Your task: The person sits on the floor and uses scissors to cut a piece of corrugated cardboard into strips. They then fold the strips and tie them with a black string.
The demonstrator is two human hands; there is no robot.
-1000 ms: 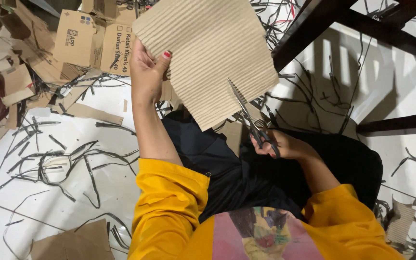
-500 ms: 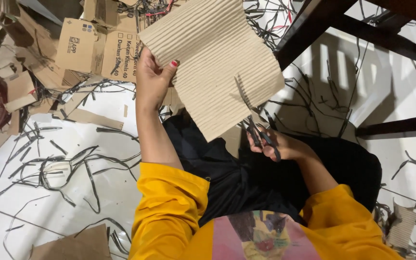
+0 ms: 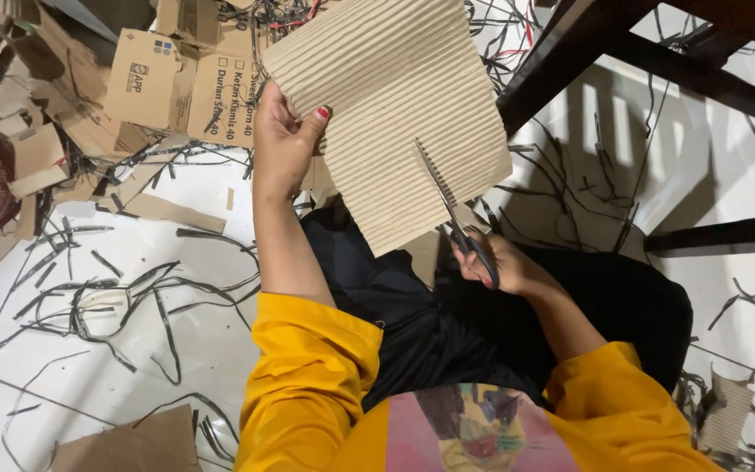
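Cutting into a corrugated cardboard sheet, scissors enter from its lower edge, blades inside the slit. Right hand clamped on the scissor handles just below the sheet. Left hand pinches the sheet's left edge. Flattened cardboard boxes left of sheet, dark wooden frame right.

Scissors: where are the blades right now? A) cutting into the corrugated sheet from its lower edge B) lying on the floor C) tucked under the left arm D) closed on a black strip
A: the scissors in the right hand sit in a slit in the corrugated sheet, which the left hand holds up.
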